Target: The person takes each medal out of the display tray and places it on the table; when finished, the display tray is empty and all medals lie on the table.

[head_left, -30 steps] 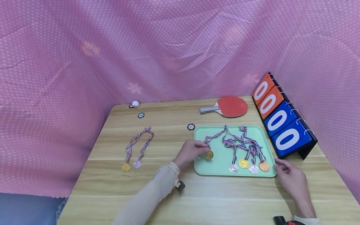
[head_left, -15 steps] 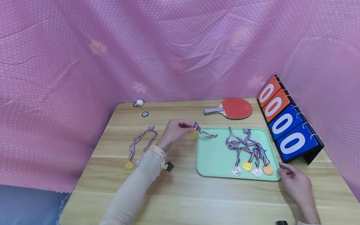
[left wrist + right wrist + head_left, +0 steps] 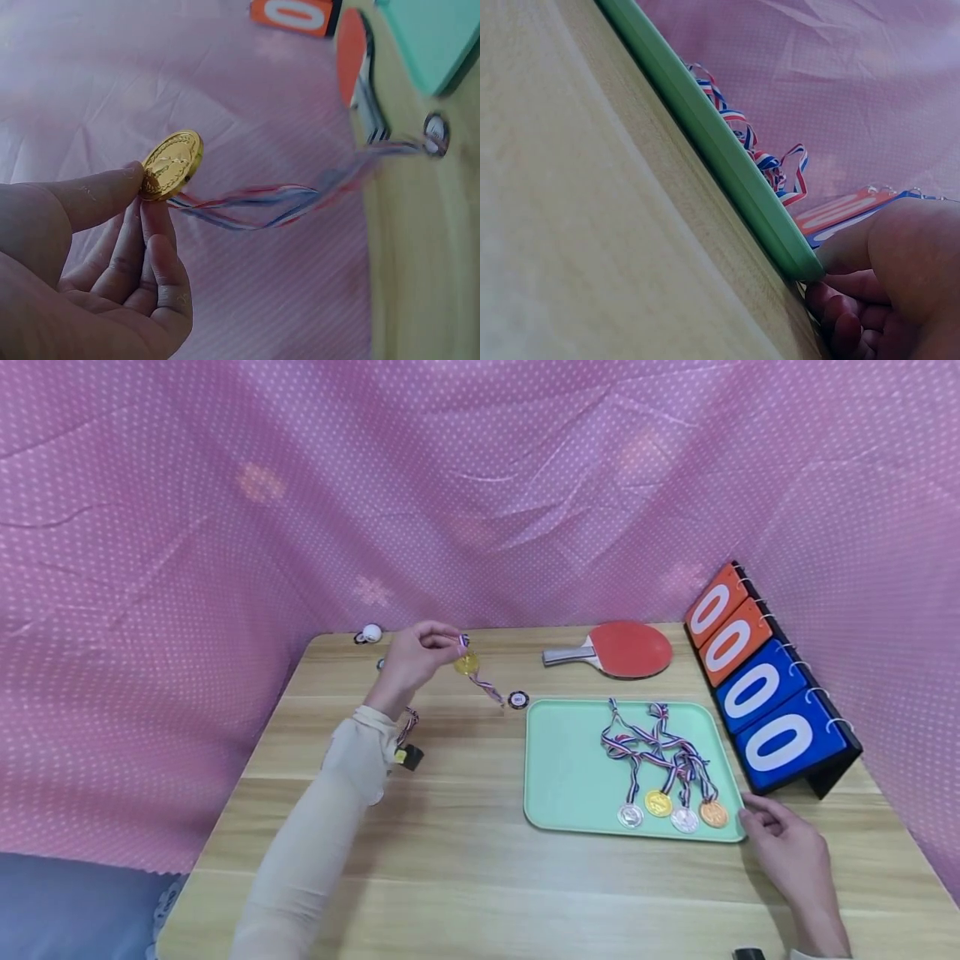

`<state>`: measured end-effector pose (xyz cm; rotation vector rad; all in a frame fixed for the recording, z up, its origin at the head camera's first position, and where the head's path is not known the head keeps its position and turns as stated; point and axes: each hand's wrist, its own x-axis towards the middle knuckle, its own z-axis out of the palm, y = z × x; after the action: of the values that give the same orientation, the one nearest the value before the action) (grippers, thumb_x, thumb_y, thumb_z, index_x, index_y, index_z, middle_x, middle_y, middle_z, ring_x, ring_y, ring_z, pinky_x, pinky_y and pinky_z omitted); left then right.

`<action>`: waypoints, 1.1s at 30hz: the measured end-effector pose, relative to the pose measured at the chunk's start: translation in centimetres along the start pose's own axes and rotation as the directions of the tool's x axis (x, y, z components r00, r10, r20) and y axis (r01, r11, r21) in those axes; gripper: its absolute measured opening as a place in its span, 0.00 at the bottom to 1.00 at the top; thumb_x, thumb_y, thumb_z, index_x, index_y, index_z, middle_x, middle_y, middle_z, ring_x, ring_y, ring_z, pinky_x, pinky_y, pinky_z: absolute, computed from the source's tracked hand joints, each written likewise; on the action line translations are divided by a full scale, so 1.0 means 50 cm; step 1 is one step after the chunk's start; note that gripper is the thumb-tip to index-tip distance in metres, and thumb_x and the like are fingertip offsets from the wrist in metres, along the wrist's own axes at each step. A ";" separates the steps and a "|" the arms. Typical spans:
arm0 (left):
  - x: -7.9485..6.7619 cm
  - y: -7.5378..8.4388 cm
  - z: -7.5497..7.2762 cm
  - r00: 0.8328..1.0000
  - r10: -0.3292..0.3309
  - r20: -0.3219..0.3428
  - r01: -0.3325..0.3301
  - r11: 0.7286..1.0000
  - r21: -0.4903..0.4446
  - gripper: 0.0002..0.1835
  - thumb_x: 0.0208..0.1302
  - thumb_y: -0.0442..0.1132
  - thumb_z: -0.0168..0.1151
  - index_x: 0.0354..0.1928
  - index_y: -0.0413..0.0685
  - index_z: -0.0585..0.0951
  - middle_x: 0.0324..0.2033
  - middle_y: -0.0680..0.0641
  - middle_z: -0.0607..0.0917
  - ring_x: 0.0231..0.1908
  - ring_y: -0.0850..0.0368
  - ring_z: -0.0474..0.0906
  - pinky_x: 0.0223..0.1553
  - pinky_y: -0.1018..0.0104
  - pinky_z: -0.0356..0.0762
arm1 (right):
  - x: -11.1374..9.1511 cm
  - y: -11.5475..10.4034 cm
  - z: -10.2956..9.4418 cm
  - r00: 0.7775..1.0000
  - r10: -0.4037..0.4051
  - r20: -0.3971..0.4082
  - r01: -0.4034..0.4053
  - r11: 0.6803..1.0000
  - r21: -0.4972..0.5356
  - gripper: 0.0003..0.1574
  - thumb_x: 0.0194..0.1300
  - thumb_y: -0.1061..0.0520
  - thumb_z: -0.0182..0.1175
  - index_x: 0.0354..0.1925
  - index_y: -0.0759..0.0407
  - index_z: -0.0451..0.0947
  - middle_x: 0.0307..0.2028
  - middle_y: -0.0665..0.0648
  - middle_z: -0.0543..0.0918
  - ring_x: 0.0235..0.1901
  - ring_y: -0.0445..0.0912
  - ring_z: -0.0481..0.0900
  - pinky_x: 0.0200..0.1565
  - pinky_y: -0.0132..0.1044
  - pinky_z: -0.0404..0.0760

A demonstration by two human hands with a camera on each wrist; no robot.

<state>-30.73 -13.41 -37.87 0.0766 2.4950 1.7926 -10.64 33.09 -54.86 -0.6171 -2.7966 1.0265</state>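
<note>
I saw the left hand (image 3: 412,662) pinching a gold medal (image 3: 467,663) off the desk (image 3: 480,885) near mid-frame, its ribbon (image 3: 486,686) dangling; at lower right, the right hand (image 3: 791,850) gripped the green tray (image 3: 566,777) by its corner

Your left hand (image 3: 90,300) pinches a round, shiny gold-coloured medal (image 3: 171,165); its red, white and blue striped ribbon (image 3: 301,198) stretches toward a round black-and-white chip (image 3: 436,130) on the pale wooden surface (image 3: 424,255).
</note>
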 end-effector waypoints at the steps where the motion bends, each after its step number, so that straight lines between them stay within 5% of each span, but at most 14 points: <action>1: 0.004 0.003 -0.009 1.000 0.014 -0.009 -0.014 1.000 -0.009 0.16 0.55 0.38 0.72 0.47 0.51 0.82 0.37 0.51 0.89 0.41 0.56 0.82 0.53 0.60 0.76 | 0.000 0.000 0.001 1.000 0.004 0.002 -0.004 1.000 0.001 0.25 0.70 0.45 0.55 0.58 0.56 0.78 0.39 0.56 0.83 0.27 0.29 0.69 0.30 0.29 0.65; 9: 0.008 -0.013 -0.060 0.999 0.032 -0.043 -0.029 0.997 0.070 0.15 0.57 0.37 0.71 0.47 0.50 0.83 0.39 0.52 0.87 0.40 0.59 0.81 0.48 0.63 0.76 | -0.006 0.004 0.006 1.000 0.025 0.013 -0.025 1.000 0.002 0.26 0.70 0.44 0.55 0.59 0.56 0.77 0.39 0.56 0.83 0.27 0.29 0.69 0.30 0.29 0.65; 22: -0.049 -0.167 -0.082 0.990 -0.134 0.047 0.122 0.972 0.202 0.11 0.61 0.44 0.68 0.45 0.53 0.86 0.48 0.49 0.87 0.50 0.57 0.81 0.54 0.62 0.76 | -0.003 -0.003 0.003 1.000 0.006 -0.005 -0.006 1.000 -0.015 0.26 0.70 0.45 0.54 0.59 0.57 0.77 0.38 0.55 0.83 0.27 0.29 0.68 0.29 0.28 0.65; 31: -0.087 -0.217 -0.094 0.983 -0.149 0.103 0.110 0.943 0.315 0.12 0.63 0.46 0.66 0.46 0.50 0.86 0.47 0.50 0.86 0.49 0.57 0.79 0.50 0.62 0.77 | -0.002 -0.006 0.000 1.000 0.005 -0.009 -0.005 1.000 -0.012 0.26 0.69 0.46 0.55 0.58 0.58 0.78 0.36 0.54 0.82 0.26 0.28 0.67 0.29 0.28 0.65; 33: -0.096 -0.228 -0.096 0.976 -0.168 0.137 0.126 0.953 0.276 0.14 0.63 0.43 0.66 0.47 0.45 0.84 0.48 0.49 0.85 0.47 0.58 0.78 0.48 0.63 0.77 | -0.001 -0.007 0.000 1.000 0.005 -0.015 -0.005 1.000 -0.010 0.25 0.69 0.46 0.55 0.58 0.59 0.78 0.36 0.55 0.82 0.25 0.28 0.67 0.28 0.27 0.65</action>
<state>-26.37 -21.99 -47.02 0.0438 2.5340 1.3327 -10.71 32.82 -54.65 -0.6307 -2.7910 1.0049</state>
